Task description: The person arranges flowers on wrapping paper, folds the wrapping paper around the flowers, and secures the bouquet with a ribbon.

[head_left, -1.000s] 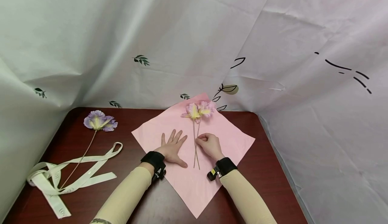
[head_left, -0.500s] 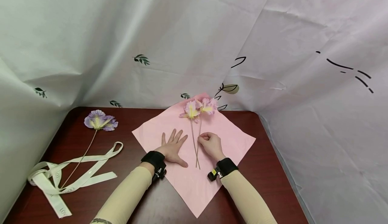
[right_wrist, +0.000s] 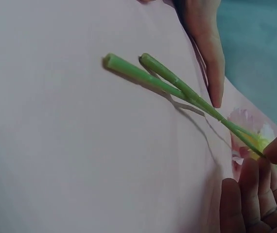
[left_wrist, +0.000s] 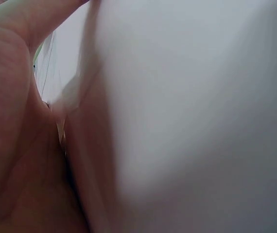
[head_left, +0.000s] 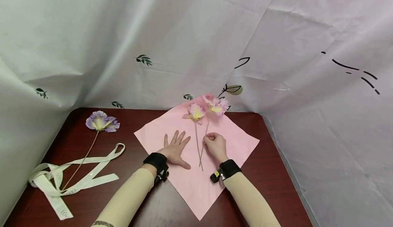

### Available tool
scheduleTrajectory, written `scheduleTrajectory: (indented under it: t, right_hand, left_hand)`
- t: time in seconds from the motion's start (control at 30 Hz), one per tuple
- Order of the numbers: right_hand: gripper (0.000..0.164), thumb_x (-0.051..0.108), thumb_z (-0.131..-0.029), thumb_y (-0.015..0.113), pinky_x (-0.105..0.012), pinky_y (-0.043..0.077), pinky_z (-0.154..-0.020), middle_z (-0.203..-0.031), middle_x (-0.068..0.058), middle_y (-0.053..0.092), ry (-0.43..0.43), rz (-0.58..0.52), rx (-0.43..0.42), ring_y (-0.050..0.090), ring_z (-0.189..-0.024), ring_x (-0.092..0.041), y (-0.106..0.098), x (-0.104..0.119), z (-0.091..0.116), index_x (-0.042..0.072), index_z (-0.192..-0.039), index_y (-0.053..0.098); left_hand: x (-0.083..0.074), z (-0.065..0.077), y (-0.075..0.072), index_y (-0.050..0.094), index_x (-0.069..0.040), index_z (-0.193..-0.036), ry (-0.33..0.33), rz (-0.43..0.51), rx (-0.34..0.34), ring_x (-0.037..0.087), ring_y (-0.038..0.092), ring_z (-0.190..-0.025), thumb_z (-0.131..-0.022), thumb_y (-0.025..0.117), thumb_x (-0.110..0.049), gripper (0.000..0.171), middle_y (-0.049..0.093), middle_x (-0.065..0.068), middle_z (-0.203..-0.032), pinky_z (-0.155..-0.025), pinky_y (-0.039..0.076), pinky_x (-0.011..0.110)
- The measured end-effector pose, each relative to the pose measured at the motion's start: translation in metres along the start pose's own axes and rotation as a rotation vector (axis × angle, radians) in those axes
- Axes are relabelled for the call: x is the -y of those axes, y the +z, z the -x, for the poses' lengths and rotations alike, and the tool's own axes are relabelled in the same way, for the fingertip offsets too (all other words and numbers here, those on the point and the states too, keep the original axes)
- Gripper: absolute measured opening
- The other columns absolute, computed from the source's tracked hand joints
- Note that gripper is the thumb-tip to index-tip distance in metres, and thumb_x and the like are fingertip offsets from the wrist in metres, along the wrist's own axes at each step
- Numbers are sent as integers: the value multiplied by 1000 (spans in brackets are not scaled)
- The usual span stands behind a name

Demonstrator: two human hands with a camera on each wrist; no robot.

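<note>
A: Angling the rightmost pink flower over the pink paper, apparently?

B: Seems so. Your right hand pinches its stem; your spread left hand rests on the paper. Next likely needs gentle release.

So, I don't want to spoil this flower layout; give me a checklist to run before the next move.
1. Left hand spread on the pink paper: ok.
2. Right pink flower pinched by its stem in the right hand: ok.
3. That flower resting fully on the paper: cannot tell; its bloom overlaps the paper's edge in the head view.
4. Its stem clear of the left pink flower: not ok; the two stems cross near their lower ends.
5. Purple flower clear of the ribbon: not ok; its stem overlaps the ribbon.
</note>
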State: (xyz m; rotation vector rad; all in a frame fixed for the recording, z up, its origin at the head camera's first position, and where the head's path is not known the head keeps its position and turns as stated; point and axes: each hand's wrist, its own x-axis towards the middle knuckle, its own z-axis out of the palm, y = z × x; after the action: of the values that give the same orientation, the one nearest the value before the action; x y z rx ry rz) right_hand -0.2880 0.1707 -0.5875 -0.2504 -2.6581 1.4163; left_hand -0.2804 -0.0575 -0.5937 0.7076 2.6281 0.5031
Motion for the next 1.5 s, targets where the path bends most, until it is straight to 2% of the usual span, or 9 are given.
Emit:
scheduleTrajectory:
  t: [0.1,0.27,0.43,0.57,0.67,0.83,1.13,1.33,1.5]
  right_hand:
    - [8,21,-85,72,-25,47,-60,-71,2,69,5,-9,9,62,-62,-12,0,1,-1,15,-89,75]
    - [9,22,-87,73,-23,48,-64,-73,3,69,-27,-10,79,62,-66,-11,2,0,-1,15,-91,76]
    - [15,28,-89,74,-25,48,-68,-76,4,70,-48,45,157,62,-71,-10,4,-2,-2,15,-95,78]
    - [18,30,-90,74,-27,49,-72,-79,5,71,-69,86,189,63,-74,-9,4,-4,-3,15,-98,79]
    - [19,30,-89,75,-28,50,-74,-80,5,72,-70,89,198,64,-75,-9,2,-4,-3,15,-100,80]
    - [21,30,-89,76,-27,51,-76,-81,5,73,-66,94,194,65,-77,-8,2,-3,-3,15,-102,80]
    - [29,31,-89,75,-28,50,-82,-87,6,75,-77,99,187,66,-83,-7,3,-5,-3,14,-112,78]
    - [32,30,-90,75,-28,48,-78,-85,5,74,-74,93,186,63,-79,-9,3,-4,-3,12,-116,77]
    - [32,28,-90,76,-27,46,-75,-82,5,70,-90,93,179,60,-75,-10,3,-4,-4,12,-118,75]
  left_hand:
    - [1,-1,1,11,-25,-165,-10,-11,9,31,-22,-153,-62,76,-81,134,-10,7,-170,-108,-20,71]
    - [4,-5,5,7,-29,-165,-26,-21,17,29,-25,-152,-61,75,-83,135,-13,4,-170,-108,-21,70]
    - [4,-6,5,9,-26,-165,-13,-11,17,30,-24,-152,-62,76,-81,134,-11,5,-170,-108,-21,70]
    - [-3,1,-3,13,-23,-165,-8,-34,9,33,-18,-154,-65,77,-77,130,-6,8,-170,-111,-14,72]
    - [-7,6,-8,16,-21,-164,-7,-28,5,36,-14,-154,-66,78,-76,128,-3,11,-170,-111,-12,73]
    - [1,-1,1,10,-25,-165,-9,3,10,32,-23,-152,-63,77,-79,134,-10,7,-170,-108,-20,71]
    - [7,-7,8,7,-29,-165,-22,4,13,27,-26,-151,-60,76,-82,136,-13,2,-170,-107,-23,70]
    - [6,-6,6,5,-30,-165,-26,-33,17,27,-26,-151,-61,74,-84,135,-13,2,-170,-109,-21,70]
    - [5,-5,5,8,-27,-165,-19,-19,13,28,-26,-152,-62,75,-82,134,-12,5,-170,-108,-21,70]
